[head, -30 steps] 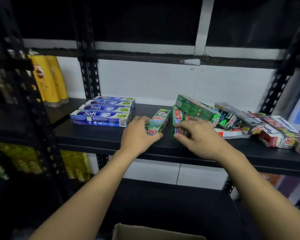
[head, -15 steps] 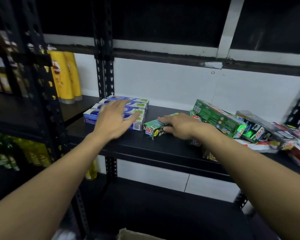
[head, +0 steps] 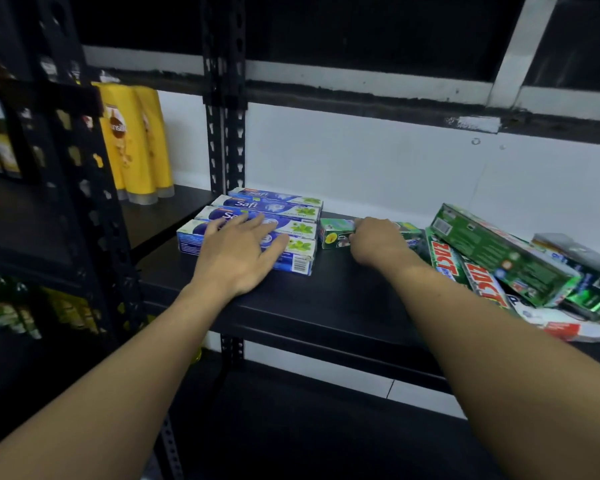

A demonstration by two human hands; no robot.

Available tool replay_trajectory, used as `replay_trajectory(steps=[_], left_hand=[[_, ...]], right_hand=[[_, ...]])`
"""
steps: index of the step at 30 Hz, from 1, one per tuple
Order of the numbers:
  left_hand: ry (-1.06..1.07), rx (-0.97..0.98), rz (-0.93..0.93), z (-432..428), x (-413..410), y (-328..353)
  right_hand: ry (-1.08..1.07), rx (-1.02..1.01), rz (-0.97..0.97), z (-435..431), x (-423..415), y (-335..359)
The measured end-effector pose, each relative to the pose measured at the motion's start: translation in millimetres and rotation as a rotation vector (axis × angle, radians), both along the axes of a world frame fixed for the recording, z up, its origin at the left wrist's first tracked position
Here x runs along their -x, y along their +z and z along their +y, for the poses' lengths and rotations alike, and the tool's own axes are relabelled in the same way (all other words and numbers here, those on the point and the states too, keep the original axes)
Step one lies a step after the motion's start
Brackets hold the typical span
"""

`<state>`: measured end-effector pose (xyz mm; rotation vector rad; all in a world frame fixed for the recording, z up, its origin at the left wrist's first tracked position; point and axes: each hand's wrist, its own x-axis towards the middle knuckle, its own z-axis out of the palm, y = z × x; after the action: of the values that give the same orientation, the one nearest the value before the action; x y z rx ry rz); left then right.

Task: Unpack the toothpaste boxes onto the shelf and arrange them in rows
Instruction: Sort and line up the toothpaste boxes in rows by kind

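Note:
Several blue Safi toothpaste boxes [head: 293, 216] lie side by side in a row on the black shelf [head: 326, 299]. My left hand [head: 238, 252] rests flat on the front boxes with its fingers spread. Just right of that row lies a green toothpaste box [head: 335, 233], end-on toward the Safi boxes. My right hand [head: 378, 240] grips it from above, fingers curled over its top. A loose heap of green Zact boxes [head: 478, 275] and other cartons lies further right.
Yellow shampoo bottles [head: 136, 147] stand on the neighbouring shelf at the left, behind a black perforated upright [head: 94, 202]. A second upright [head: 224, 133] rises behind the Safi row. A white wall backs the shelf, and a dark lower shelf [head: 309, 427] sits below.
My left hand left the green box and moved left onto the Safi boxes. My right hand slid the green box back and left, up beside the Safi row. The view shifted left.

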<state>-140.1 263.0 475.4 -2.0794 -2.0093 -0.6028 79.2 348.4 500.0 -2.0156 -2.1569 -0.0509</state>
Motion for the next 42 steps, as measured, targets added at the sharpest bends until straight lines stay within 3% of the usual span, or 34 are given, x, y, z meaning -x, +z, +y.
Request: replay_trajectory(steps=[7, 18, 22, 42], left_hand=[[0.0, -0.004, 0.007, -3.5, -1.6, 2.1], [0.0, -0.001, 0.001, -2.0, -2.8, 1.9], [-0.014, -0.009, -0.035, -1.0, -3.0, 2.0], [-0.016, -0.03, -0.08, -3.5, -3.2, 1.0]], right_hand=[[-0.259, -0.026, 0.228, 9.3, 16.9, -8.0], [-0.233, -0.169, 0.37, 40.7, 20.0, -18.0], [-0.198, -0.319, 0.562, 37.2, 16.7, -18.3], [-0.115, -0.267, 0.401, 32.7, 16.3, -16.4]])
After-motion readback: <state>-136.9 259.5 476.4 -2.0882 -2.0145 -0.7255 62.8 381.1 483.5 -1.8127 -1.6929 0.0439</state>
